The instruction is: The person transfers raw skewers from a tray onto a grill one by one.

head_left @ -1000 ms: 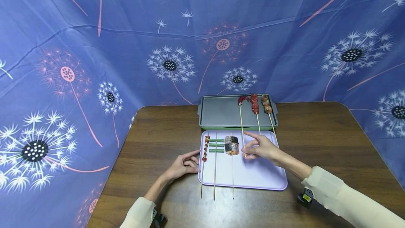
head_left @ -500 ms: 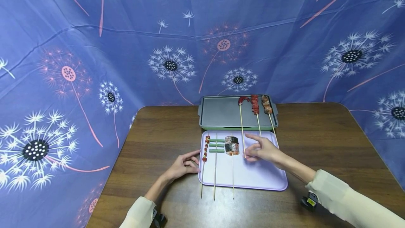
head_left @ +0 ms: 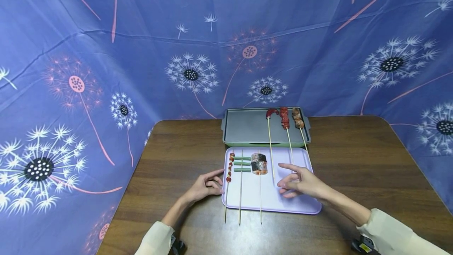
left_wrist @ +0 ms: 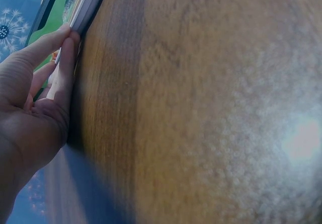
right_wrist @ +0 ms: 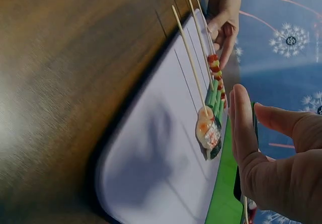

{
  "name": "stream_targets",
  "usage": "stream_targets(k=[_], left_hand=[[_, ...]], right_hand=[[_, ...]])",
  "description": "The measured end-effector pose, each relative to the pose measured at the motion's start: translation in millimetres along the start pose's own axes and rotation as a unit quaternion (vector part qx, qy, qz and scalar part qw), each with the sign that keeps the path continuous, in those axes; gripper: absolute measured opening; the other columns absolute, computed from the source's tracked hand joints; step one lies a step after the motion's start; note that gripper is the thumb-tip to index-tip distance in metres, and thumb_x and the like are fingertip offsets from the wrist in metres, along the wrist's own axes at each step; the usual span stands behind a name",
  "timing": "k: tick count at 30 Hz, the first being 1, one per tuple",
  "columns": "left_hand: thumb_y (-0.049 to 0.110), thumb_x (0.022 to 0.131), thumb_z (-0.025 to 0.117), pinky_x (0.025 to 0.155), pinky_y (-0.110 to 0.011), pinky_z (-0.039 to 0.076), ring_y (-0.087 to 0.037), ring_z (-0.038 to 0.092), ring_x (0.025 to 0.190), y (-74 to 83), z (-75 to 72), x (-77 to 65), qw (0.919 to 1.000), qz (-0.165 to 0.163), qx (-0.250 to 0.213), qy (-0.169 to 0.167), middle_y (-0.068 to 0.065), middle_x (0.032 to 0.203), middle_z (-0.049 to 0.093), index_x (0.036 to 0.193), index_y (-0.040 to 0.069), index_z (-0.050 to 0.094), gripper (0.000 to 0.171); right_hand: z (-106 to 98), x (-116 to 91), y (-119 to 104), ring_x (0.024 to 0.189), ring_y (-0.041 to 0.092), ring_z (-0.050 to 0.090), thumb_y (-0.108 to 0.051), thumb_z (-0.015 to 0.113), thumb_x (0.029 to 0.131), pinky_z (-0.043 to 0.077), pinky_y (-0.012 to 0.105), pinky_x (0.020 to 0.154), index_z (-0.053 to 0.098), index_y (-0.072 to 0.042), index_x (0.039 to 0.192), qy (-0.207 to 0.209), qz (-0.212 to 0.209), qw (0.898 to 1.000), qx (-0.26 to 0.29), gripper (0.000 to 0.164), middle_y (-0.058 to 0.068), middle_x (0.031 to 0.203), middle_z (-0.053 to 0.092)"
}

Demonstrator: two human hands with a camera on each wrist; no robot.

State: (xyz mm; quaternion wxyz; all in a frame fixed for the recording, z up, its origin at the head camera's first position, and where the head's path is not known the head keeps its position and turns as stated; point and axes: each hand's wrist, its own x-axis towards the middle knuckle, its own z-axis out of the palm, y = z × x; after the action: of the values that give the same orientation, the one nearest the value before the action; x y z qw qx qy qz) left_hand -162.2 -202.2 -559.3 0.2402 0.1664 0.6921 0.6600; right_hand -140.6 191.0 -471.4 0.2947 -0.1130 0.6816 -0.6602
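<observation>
1. Tray, nearer than griddle.
2. Our left hand touches the tray's left rim; we cannot tell whether fingers pinch.
3. Our right hand, fingers spread, hovers rightward.
4. Curved-tipped skewer beside it runs near-to-far, tip on griddle.

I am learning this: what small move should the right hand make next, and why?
Probably the right hand, holding nothing above the pale lilac rectangular tray, should reach for the thin wooden stick bearing thick black-and-orange chunks: it is the nearest whose load lies on the tray, and the flat grey griddle has bare space.
</observation>
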Motion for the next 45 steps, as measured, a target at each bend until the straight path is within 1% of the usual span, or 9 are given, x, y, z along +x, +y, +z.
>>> stream_targets(k=[4, 10, 14, 21, 24, 30, 34, 40, 45], left_hand=[[-0.013, 0.084, 0.073, 0.078, -0.017, 0.056, -0.002, 0.070, 0.082, -0.7, 0.2, -0.8, 1.0000, 0.000, -0.002, 0.003, -0.026, 0.110, 0.062, 0.152, -0.009, 0.038, 0.076], [-0.012, 0.085, 0.073, 0.079, -0.017, 0.056, -0.002, 0.070, 0.082, -0.1, 1.2, -0.4, 1.0000, 0.004, 0.002, 0.002, -0.033, 0.111, 0.060, 0.152, -0.009, 0.038, 0.076], [-0.013, 0.084, 0.073, 0.078, -0.017, 0.056, -0.001, 0.070, 0.081, 1.8, 2.0, 0.0, 1.0000, 0.003, 0.003, 0.004, -0.035, 0.112, 0.059, 0.152, -0.010, 0.038, 0.076], [-0.013, 0.084, 0.073, 0.078, -0.017, 0.056, -0.001, 0.070, 0.081, 2.3, 1.3, 0.3, 1.0000, 0.004, 0.007, 0.005, -0.037, 0.112, 0.059, 0.152, -0.010, 0.038, 0.076], [-0.012, 0.085, 0.073, 0.078, -0.016, 0.056, -0.001, 0.070, 0.081, 1.5, 1.2, 0.1, 1.0000, 0.006, 0.007, 0.003, -0.039, 0.112, 0.058, 0.152, -0.010, 0.038, 0.076], [-0.012, 0.085, 0.073, 0.078, -0.017, 0.056, 0.000, 0.070, 0.081, 0.6, 1.3, 0.0, 1.0000, 0.004, 0.003, 0.005, -0.037, 0.112, 0.059, 0.152, -0.009, 0.038, 0.076], [-0.011, 0.085, 0.073, 0.078, -0.017, 0.056, 0.000, 0.070, 0.082, 0.5, 2.0, 1.5, 1.0000, 0.000, 0.001, 0.004, -0.032, 0.112, 0.060, 0.152, -0.008, 0.039, 0.076], [-0.011, 0.085, 0.073, 0.079, -0.017, 0.057, -0.001, 0.070, 0.082, -0.2, 1.4, 1.6, 1.0000, 0.003, 0.002, -0.001, -0.035, 0.112, 0.060, 0.153, -0.008, 0.038, 0.076], [-0.009, 0.086, 0.074, 0.080, -0.017, 0.056, -0.001, 0.071, 0.083, 0.3, 1.5, 0.0, 0.9999, 0.004, 0.009, 0.004, -0.037, 0.112, 0.060, 0.153, -0.009, 0.037, 0.077]], right_hand=[[5.1, -9.1, 5.4, 0.091, 0.020, 0.076, 0.002, 0.060, 0.098, 0.064, 0.040, 0.077, 0.012, 0.018, 0.153, -0.024, -0.012, 1.000, 0.006, 0.075, 0.025, 0.107, 0.071], [11.0, -22.5, 12.8, 0.091, 0.019, 0.076, -0.001, 0.062, 0.099, 0.064, 0.040, 0.075, 0.010, 0.019, 0.152, -0.053, -0.012, 0.998, 0.028, 0.077, 0.021, 0.108, 0.073], [18.2, -27.1, 19.3, 0.092, 0.019, 0.075, -0.004, 0.063, 0.099, 0.064, 0.038, 0.077, 0.013, 0.019, 0.153, -0.062, 0.000, 0.997, 0.041, 0.077, 0.022, 0.109, 0.072], [36.2, -23.6, 36.9, 0.091, 0.021, 0.076, -0.005, 0.066, 0.098, 0.063, 0.037, 0.080, 0.015, 0.019, 0.153, -0.077, 0.018, 0.995, 0.064, 0.079, 0.026, 0.111, 0.072], [44.6, -20.8, 44.7, 0.092, 0.020, 0.076, -0.006, 0.067, 0.098, 0.063, 0.037, 0.082, 0.014, 0.019, 0.153, -0.081, 0.024, 0.994, 0.075, 0.080, 0.024, 0.112, 0.072], [57.8, -14.1, 57.1, 0.097, 0.023, 0.075, -0.007, 0.061, 0.101, 0.063, 0.036, 0.084, 0.011, 0.019, 0.153, -0.097, 0.037, 0.990, 0.100, 0.077, 0.021, 0.113, 0.072], [64.0, -11.9, 64.8, 0.097, 0.023, 0.075, -0.006, 0.060, 0.102, 0.063, 0.037, 0.083, 0.008, 0.018, 0.154, -0.092, 0.043, 0.988, 0.113, 0.078, 0.021, 0.114, 0.072], [77.0, -7.2, 73.2, 0.099, 0.024, 0.075, -0.006, 0.062, 0.101, 0.062, 0.038, 0.086, 0.001, 0.019, 0.154, -0.069, 0.041, 0.987, 0.142, 0.085, 0.025, 0.116, 0.071], [84.5, -3.5, 73.9, 0.100, 0.024, 0.075, -0.003, 0.062, 0.099, 0.061, 0.038, 0.089, -0.002, 0.016, 0.155, -0.055, 0.048, 0.981, 0.181, 0.087, 0.025, 0.115, 0.072]])
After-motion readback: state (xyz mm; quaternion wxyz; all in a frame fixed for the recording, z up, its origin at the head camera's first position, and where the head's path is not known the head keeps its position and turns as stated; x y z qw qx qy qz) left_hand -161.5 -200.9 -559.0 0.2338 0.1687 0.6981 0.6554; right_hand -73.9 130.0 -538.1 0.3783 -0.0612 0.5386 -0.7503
